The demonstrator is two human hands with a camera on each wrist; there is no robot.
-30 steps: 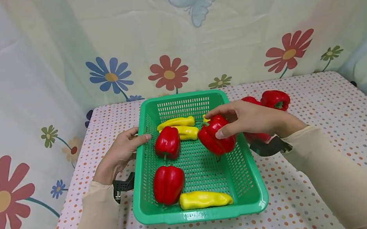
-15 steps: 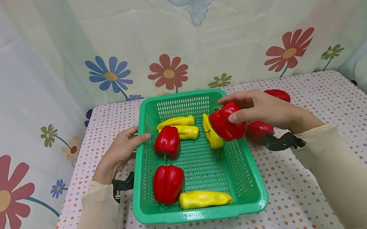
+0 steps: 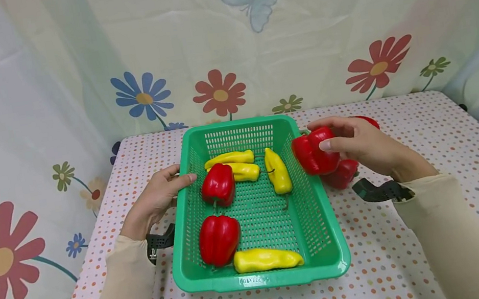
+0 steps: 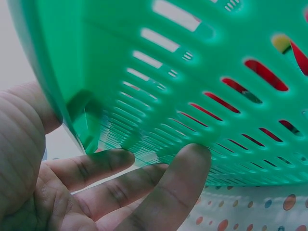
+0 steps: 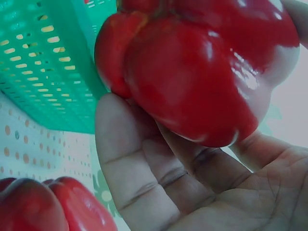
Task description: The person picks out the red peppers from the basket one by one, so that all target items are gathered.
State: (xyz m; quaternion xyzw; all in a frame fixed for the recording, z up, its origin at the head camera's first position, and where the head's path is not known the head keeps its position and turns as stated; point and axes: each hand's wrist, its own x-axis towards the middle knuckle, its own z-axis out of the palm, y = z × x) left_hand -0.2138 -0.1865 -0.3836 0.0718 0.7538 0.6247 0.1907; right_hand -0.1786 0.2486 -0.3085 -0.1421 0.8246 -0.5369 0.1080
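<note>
My right hand [image 3: 371, 145] grips a red bell pepper [image 3: 316, 152] over the right rim of the green plastic basket [image 3: 263, 280]. In the right wrist view the fingers curl under this glossy pepper [image 5: 192, 82]. My left hand [image 3: 156, 198] holds the basket's left rim, thumb over the edge. Its fingers [image 4: 180, 183] lie against the slotted outer wall in the left wrist view. Inside are two red bell peppers, one farther back [image 3: 218, 186] and one nearer [image 3: 219, 240], plus several long yellow peppers, including one at the front [image 3: 267, 259] and one at the right [image 3: 278, 172].
Right of the basket, a red bell pepper [image 3: 342, 174] lies on the dotted tablecloth [image 3: 421, 246]. Behind my right hand another red pepper [image 3: 366, 121] is mostly hidden. A flower-printed curtain [image 3: 298, 47] hangs at the table's back.
My right hand has carried its red bell pepper rightward, from above the basket's inside to the right rim. The yellow pepper at the right has come into full view. The left hand stays put.
</note>
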